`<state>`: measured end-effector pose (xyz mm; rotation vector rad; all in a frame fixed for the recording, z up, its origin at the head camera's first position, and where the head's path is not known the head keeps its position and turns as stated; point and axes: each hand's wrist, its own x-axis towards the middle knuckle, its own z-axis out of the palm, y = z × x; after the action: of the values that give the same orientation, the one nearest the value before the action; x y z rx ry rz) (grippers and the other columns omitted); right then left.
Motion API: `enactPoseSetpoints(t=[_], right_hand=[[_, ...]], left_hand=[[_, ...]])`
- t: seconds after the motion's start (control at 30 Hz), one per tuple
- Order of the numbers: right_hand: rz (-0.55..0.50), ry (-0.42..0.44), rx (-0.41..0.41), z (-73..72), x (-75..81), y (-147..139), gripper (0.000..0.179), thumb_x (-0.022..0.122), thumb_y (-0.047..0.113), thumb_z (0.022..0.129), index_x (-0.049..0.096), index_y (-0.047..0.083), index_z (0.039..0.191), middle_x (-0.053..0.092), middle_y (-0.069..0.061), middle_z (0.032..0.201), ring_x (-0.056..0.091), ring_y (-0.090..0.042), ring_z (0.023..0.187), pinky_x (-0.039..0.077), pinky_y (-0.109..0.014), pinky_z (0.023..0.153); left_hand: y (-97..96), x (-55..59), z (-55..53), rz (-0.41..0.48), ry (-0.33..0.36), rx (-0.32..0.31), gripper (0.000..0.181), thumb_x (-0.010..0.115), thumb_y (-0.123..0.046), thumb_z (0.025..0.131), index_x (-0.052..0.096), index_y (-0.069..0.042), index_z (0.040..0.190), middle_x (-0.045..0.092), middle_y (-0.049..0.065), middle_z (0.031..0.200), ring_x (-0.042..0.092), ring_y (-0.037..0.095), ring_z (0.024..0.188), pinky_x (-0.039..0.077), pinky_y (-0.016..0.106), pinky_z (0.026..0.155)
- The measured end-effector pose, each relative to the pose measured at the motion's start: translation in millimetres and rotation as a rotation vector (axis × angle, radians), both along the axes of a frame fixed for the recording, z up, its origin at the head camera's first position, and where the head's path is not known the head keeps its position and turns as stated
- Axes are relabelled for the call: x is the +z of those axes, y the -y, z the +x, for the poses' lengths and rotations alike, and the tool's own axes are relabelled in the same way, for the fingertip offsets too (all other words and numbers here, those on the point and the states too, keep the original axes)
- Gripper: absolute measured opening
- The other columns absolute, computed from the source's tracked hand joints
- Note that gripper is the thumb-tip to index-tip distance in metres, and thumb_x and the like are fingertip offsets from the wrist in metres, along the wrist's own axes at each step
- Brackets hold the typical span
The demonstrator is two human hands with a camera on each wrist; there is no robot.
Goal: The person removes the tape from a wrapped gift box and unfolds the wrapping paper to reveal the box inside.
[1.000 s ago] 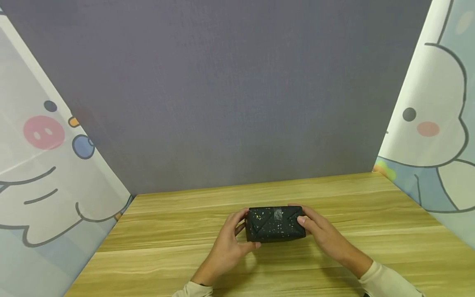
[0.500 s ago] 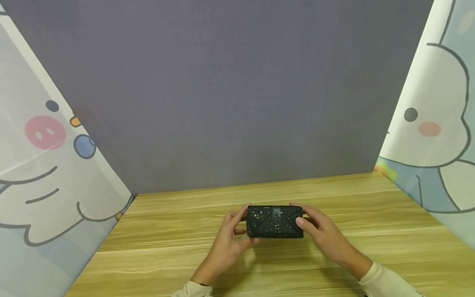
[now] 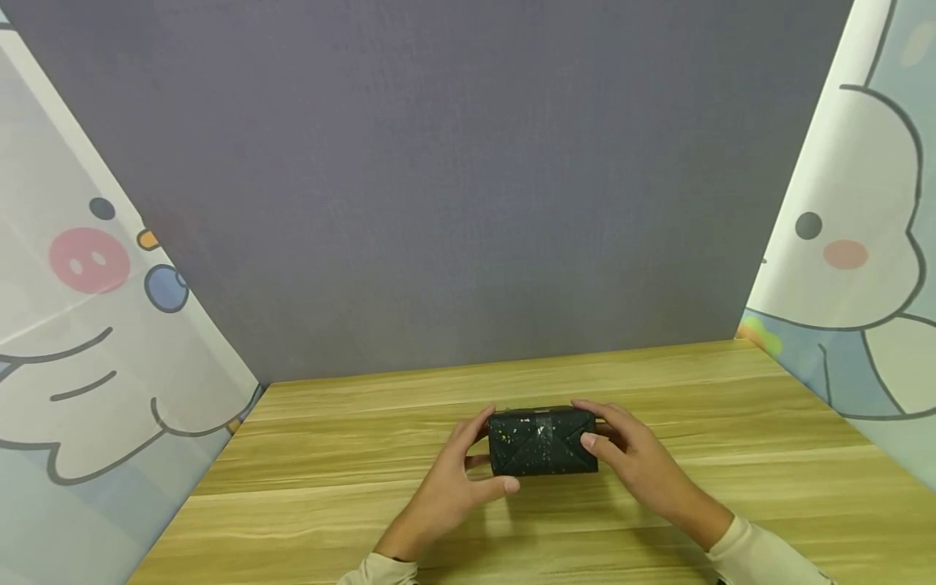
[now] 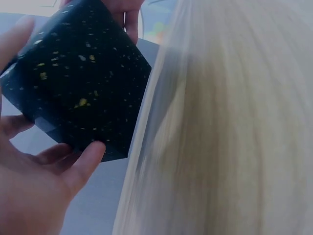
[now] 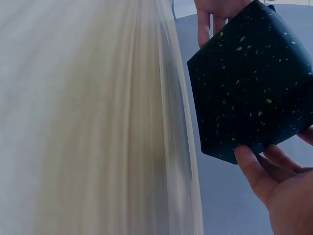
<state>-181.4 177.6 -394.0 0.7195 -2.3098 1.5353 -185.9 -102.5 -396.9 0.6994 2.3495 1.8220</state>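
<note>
Between the two hands is a gift-wrapped box [image 3: 543,443], covered in black paper with white and gold specks. Folded flaps and a strip of clear tape show on the face towards me. The left hand [image 3: 448,485] holds its left end, fingers behind and thumb at the near lower edge. At the other end the right hand [image 3: 643,467] grips the right end, thumb pressed on the near face and fingertips over the back edge. Both wrist views show the speckled broad side of the box [image 4: 85,83], raised above the table. Its back is hidden in the head view.
Below the hands spreads a wood-grain table [image 3: 329,455]. A grey panel [image 3: 468,203] stands upright along its back edge. Cartoon-printed sheets line the left side [image 3: 88,349] and the right side [image 3: 841,195].
The box has tipped between the hands, so its taped face now turns more towards me and a strip of its top shows. The left thumb has shifted slightly down and right.
</note>
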Motion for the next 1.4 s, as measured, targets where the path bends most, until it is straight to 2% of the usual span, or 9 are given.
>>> enactPoseSetpoints(t=[0.17,0.3,0.43,0.63,0.77,0.87,1.07,1.2,1.4], right_hand=[[0.02,0.005,0.012,-0.2,-0.8,-1.2,0.041,0.061,0.011,0.101,0.055,0.009,0.142,0.058,-0.012,0.129,0.063,-0.035,0.113,0.055,-0.029,0.084],[0.028,0.007,0.02,-0.5,-1.7,-0.8,0.043,0.063,0.011,0.1,0.055,0.007,0.142,0.059,-0.011,0.127,0.063,-0.034,0.113,0.056,-0.029,0.082],[0.03,0.016,0.018,-0.6,-1.9,-1.0,0.044,0.064,0.012,0.099,0.056,0.008,0.142,0.059,-0.01,0.126,0.063,-0.034,0.113,0.056,-0.029,0.082],[0.062,0.006,-0.002,-0.9,-1.4,-2.5,0.046,0.066,0.011,0.097,0.056,0.007,0.142,0.06,-0.009,0.128,0.063,-0.033,0.113,0.056,-0.033,0.086],[0.083,0.0,-0.014,-0.9,-1.0,-3.7,0.047,0.067,0.011,0.096,0.056,0.008,0.142,0.06,-0.008,0.13,0.064,-0.029,0.113,0.055,-0.038,0.089],[0.079,0.017,-0.008,-1.0,-1.3,-4.6,0.048,0.067,0.01,0.096,0.056,0.009,0.142,0.06,-0.008,0.13,0.064,-0.027,0.113,0.055,-0.036,0.088],[0.044,0.067,0.024,-2.0,-2.9,-6.2,0.052,0.069,0.004,0.091,0.056,0.007,0.141,0.057,-0.014,0.132,0.062,-0.037,0.115,0.056,-0.031,0.084],[0.032,0.086,0.028,-2.3,-4.2,-6.2,0.053,0.071,0.0,0.086,0.059,0.005,0.137,0.055,-0.018,0.134,0.061,-0.041,0.116,0.057,-0.031,0.081],[0.018,0.089,0.048,-2.5,-6.1,-5.2,0.056,0.069,-0.009,0.077,0.061,0.003,0.132,0.056,-0.018,0.129,0.062,-0.04,0.113,0.057,-0.031,0.077]], left_hand=[[1.4,0.1,0.4,-0.024,-0.01,-0.002,0.068,0.067,-0.037,0.098,0.033,-0.033,0.156,0.033,0.01,0.155,0.043,0.036,0.135,0.051,0.04,0.097],[1.9,-0.1,-0.5,-0.023,-0.051,0.005,0.064,0.065,-0.034,0.099,0.034,-0.031,0.156,0.032,0.008,0.157,0.034,0.032,0.143,0.043,0.05,0.105],[2.5,-0.1,0.2,-0.014,-0.05,-0.005,0.065,0.066,-0.031,0.099,0.034,-0.031,0.156,0.03,0.008,0.159,0.038,0.033,0.141,0.046,0.046,0.102],[2.5,-0.1,1.5,0.001,-0.014,-0.024,0.068,0.068,-0.028,0.098,0.034,-0.029,0.156,0.025,0.01,0.162,0.054,0.039,0.125,0.053,0.034,0.091],[3.7,-0.8,0.9,-0.016,-0.005,-0.025,0.071,0.069,-0.027,0.097,0.032,-0.026,0.158,0.027,0.012,0.162,0.057,0.039,0.12,0.054,0.036,0.09],[4.8,-1.6,0.2,-0.041,-0.007,-0.022,0.073,0.071,-0.027,0.095,0.033,-0.027,0.158,0.03,0.013,0.16,0.058,0.039,0.118,0.054,0.039,0.089],[4.2,-3.2,-1.7,-0.075,-0.037,-0.017,0.072,0.076,-0.025,0.092,0.039,-0.029,0.155,0.035,0.008,0.158,0.058,0.038,0.119,0.054,0.037,0.089],[2.7,-4.9,-2.0,-0.114,-0.076,0.009,0.071,0.079,-0.022,0.089,0.044,-0.034,0.15,0.035,0.002,0.159,0.05,0.034,0.131,0.052,0.043,0.095],[1.5,-8.1,-2.4,-0.185,-0.123,0.038,0.071,0.083,-0.022,0.084,0.048,-0.037,0.144,0.035,-0.004,0.159,0.033,0.029,0.144,0.037,0.056,0.109]])
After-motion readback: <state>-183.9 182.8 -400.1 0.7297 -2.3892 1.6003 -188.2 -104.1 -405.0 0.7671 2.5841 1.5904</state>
